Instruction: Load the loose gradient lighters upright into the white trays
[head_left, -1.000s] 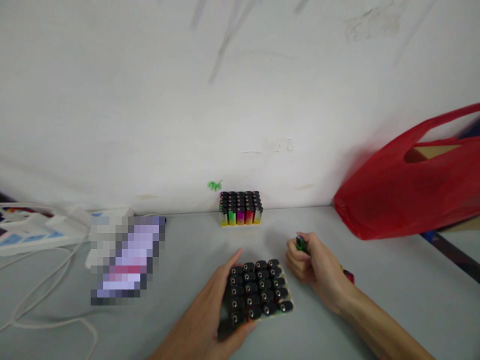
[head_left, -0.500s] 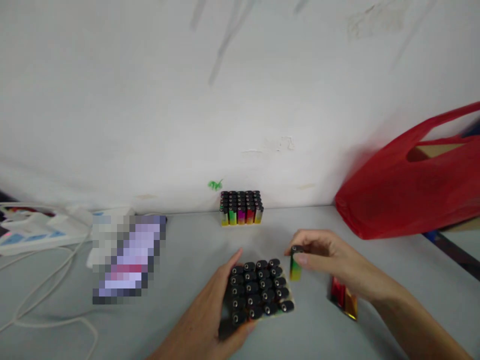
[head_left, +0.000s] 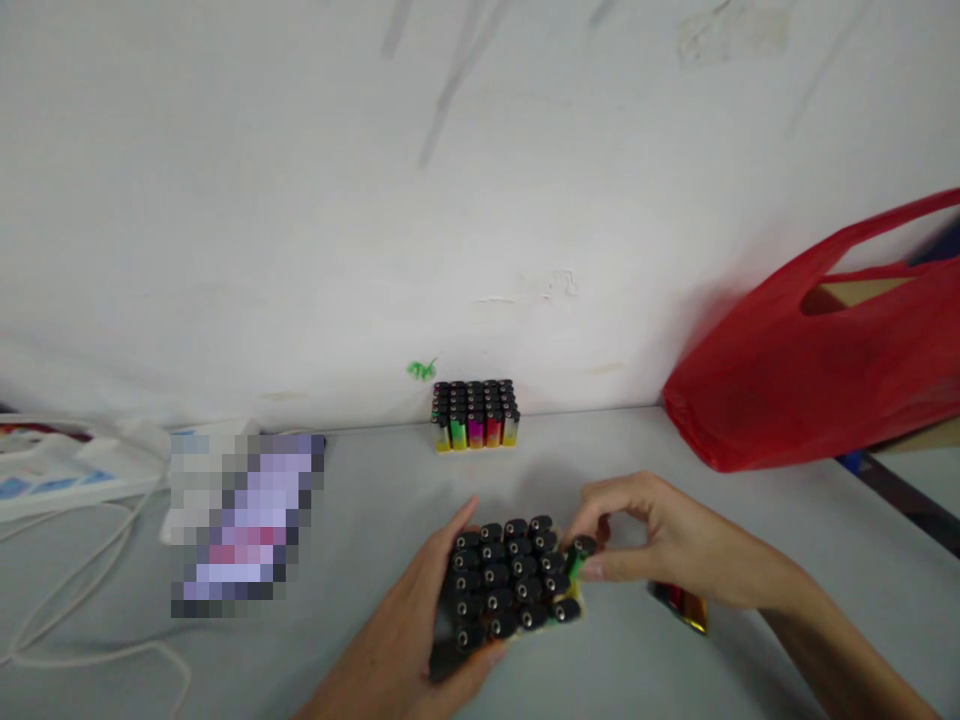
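Note:
Rows of black-topped lighters stand upright in a block, the near lighter set (head_left: 510,580), at the lower middle. My left hand (head_left: 427,610) is wrapped round the set's left side and near corner. Between the thumb and fingers of my right hand (head_left: 630,530) is a green and yellow lighter (head_left: 577,560), slightly tilted, at the set's right edge. Its lower end is partly hidden by the set and my fingers. A shiny red and gold packet (head_left: 688,608) lies under my right wrist, partly covered.
A second block of lighters (head_left: 475,418) stands against the wall. A red bag (head_left: 810,370) rests at the back right. At the left are a blurred purple item (head_left: 262,510), a white power strip (head_left: 90,470) and loose white cables (head_left: 97,580) on the grey table (head_left: 360,500).
My right hand has moved left and slightly down, bringing the green lighter from beside the set to its right edge. My left hand keeps its hold. The view has shifted slightly.

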